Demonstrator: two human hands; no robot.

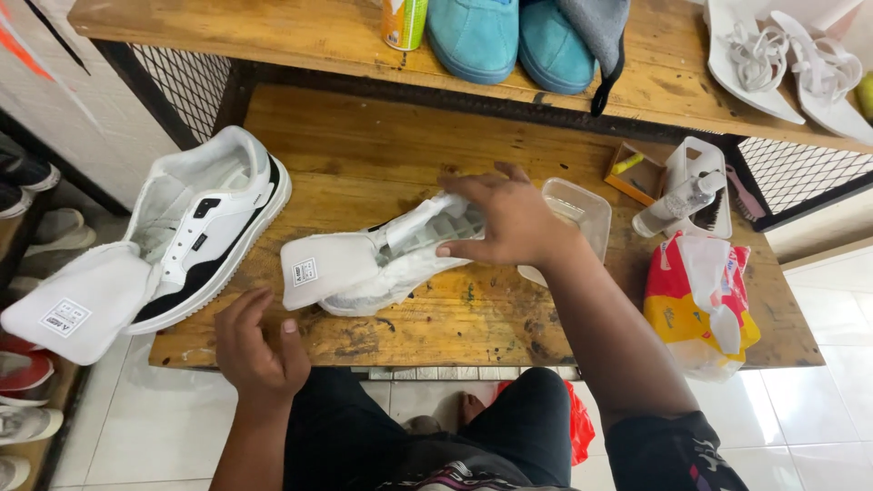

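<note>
A white sneaker (364,264) lies on its side on the low wooden table (382,155), tongue pulled out toward the left. My right hand (505,218) rests on the sneaker's toe end, fingers curled over it and gripping it. My left hand (257,344) hovers at the table's front edge, palm up, fingers loosely apart, holding nothing. A second sneaker (205,227), white with black trim, lies at the table's left end with its tongue (77,305) hanging over the edge.
A clear plastic tub (582,214) sits just behind my right hand. A red and yellow packet (696,305), a spray bottle in a white caddy (687,191) and a small wooden box (634,173) stand at the right. An upper shelf (273,32) holds blue shoes (509,36) and white sandals (782,59).
</note>
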